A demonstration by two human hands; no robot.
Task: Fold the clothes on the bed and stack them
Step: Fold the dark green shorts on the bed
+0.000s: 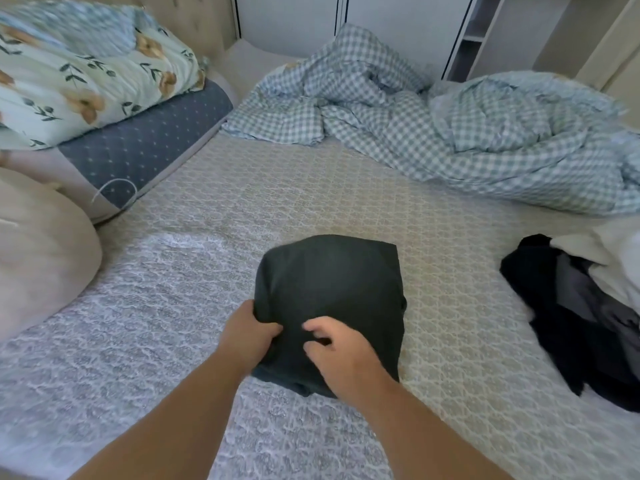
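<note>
A dark grey folded garment point(332, 289) lies in a compact rectangle on the patterned bed cover point(214, 278), just ahead of me. My left hand point(247, 336) grips its near left edge, thumb on top and fingers tucked under the fabric. On the garment's near part rests my right hand point(341, 355), its fingers curled and pinching the cloth. At the right edge of the bed sits a loose pile of unfolded clothes point(581, 306) in black, grey and white.
A crumpled checked duvet point(433, 133) fills the far right of the bed. Stacked pillows, one floral point(86, 81) over one dark blue point(145, 147), stand at the far left, with a beige cushion point(38, 251) nearer. A wardrobe point(408, 26) stands behind.
</note>
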